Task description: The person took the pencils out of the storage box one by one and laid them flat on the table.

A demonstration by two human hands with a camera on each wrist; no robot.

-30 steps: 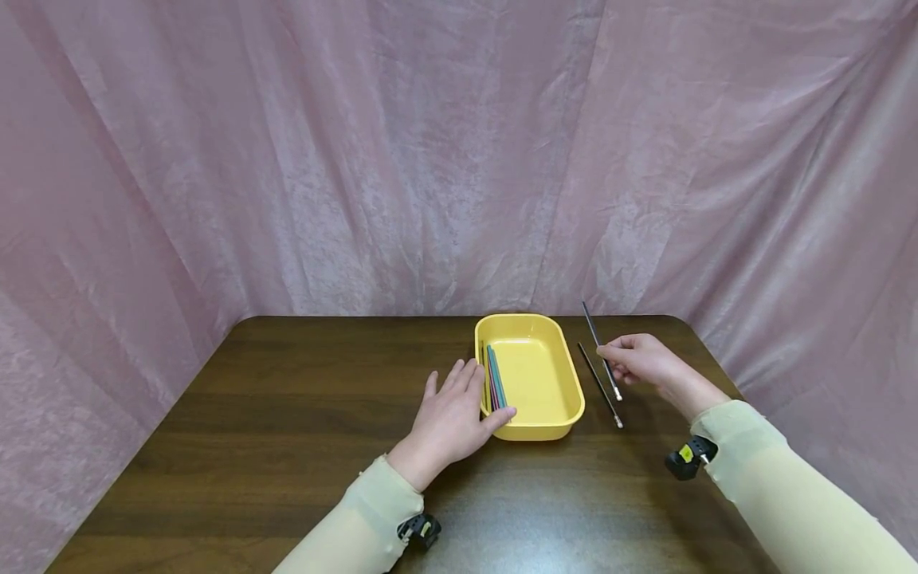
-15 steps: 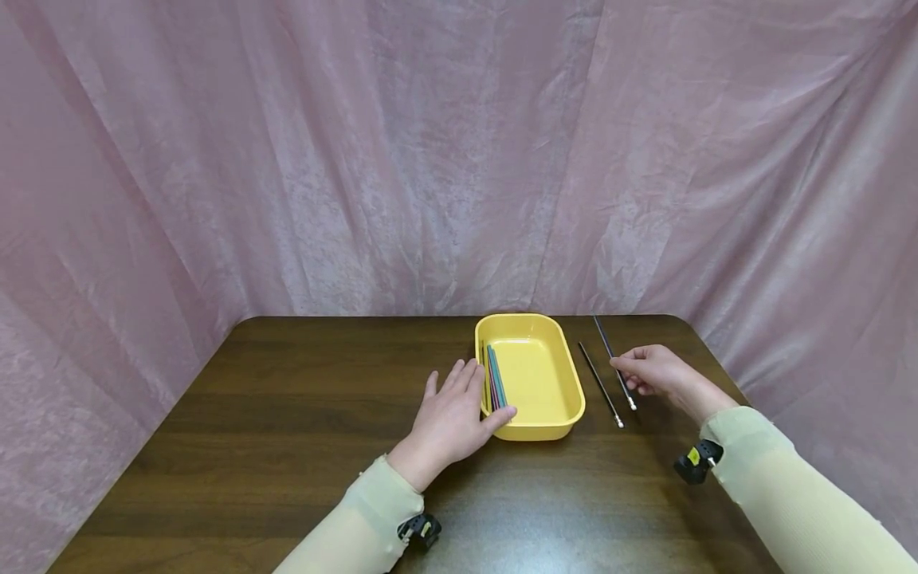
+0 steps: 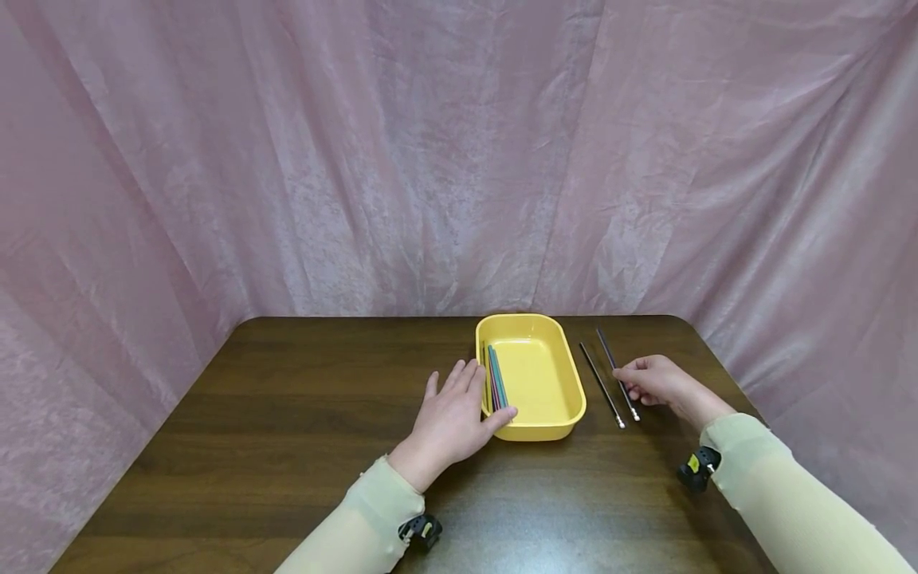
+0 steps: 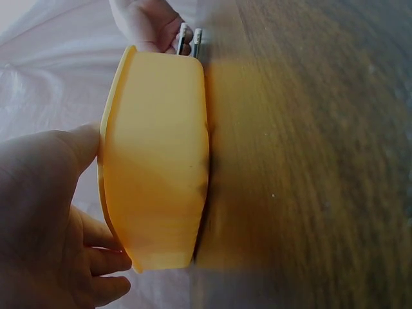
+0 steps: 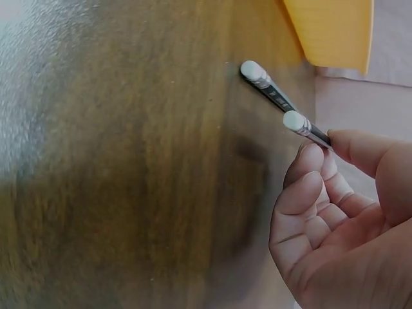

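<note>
My left hand rests on the left rim of a yellow tray, fingers straight and spread, the thumb over the near corner. Inside, along the left wall, lie several coloured pencils, teal and dark pink among them. To the right of the tray my right hand pinches a dark pencil between thumb and fingertips, its white eraser end toward me. Another dark pencil lies on the table between that hand and the tray, nearly parallel. In the right wrist view both white erasers show close together.
The brown wooden table has rounded far corners. Behind it hangs a pink curtain. A small black camera mount sits at each wrist, the right one low over the table.
My right hand has moved right and toward me with the pencil, bringing it down beside the other one and farther from the tray. The left hand stays on the tray.
</note>
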